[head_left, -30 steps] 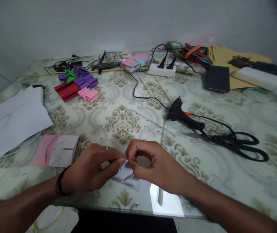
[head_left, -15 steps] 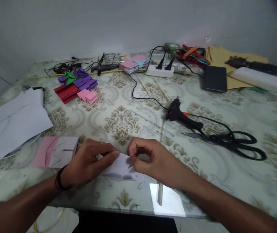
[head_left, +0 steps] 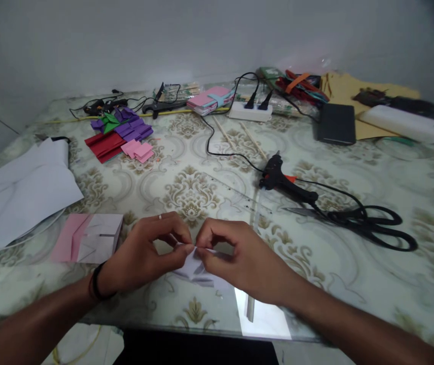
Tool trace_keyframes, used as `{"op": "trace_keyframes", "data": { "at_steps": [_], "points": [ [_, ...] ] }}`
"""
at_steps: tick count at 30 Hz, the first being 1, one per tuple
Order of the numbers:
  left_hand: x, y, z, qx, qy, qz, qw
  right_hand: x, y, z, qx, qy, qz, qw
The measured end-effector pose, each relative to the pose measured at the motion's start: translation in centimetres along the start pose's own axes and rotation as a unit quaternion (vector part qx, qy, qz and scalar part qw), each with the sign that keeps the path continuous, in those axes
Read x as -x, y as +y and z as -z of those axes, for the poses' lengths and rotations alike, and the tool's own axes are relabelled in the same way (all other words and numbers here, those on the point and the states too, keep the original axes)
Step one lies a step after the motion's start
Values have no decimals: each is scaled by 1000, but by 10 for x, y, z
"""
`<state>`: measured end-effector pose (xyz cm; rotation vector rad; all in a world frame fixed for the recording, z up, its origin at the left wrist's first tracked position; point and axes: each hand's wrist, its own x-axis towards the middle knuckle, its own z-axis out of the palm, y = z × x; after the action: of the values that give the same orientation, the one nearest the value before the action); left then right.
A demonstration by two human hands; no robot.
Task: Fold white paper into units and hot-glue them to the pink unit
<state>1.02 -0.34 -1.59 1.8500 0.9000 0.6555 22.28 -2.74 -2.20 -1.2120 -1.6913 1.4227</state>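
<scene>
"How did you have the hands?"

"My left hand [head_left: 141,248] pinched the upper edge of the folded pale paper [head_left: 191,267] between thumb and fingers, and my right hand [head_left: 249,256] pinched it just beside. The paper was low in the middle of my view, near the table's [head_left: 156,306] front edge."

"What worried you?"

"Uneven pulling, I judged, could tear it or skew a crease, and a slipping thumb might let the fold spring loose. A wide sweep of the right arm could also knock the scissors [head_left: 371,223]."

"And the counts?"

"Two hands, one paper between them. One pink-and-white folded piece [head_left: 99,238] on the left. One glue gun [head_left: 287,185] beside one pair of scissors, two thin sticks [head_left: 224,133] beyond, and one power strip [head_left: 249,112] holding two black plugs [head_left: 253,100]. The coloured papers [head_left: 135,129] overlapped, so I couldn't count those."
</scene>
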Motion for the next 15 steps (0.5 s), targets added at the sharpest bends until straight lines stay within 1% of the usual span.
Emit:
{"op": "trace_keyframes", "data": {
  "at_steps": [4, 7, 11, 13, 15],
  "points": [
    [-2, 1, 2, 12, -27, 12, 999, 2, -2, -1, 23, 9, 21, 999],
    [-4, 1, 11, 45, -47, 31, 997, 1, -2, 2, 13, 11, 17, 1000],
    [-7, 1, 25, 60, -30, 44, 997, -1, 0, 8, -4, 13, 10, 1000],
    [-7, 2, 27, 71, -9, 43, 997, -1, 1, 9, -2, 20, 8, 1000],
    [-7, 3, 24, 71, 3, 37, 997, -2, 3, 7, -7, 20, -3, 1000]
  ]
}}
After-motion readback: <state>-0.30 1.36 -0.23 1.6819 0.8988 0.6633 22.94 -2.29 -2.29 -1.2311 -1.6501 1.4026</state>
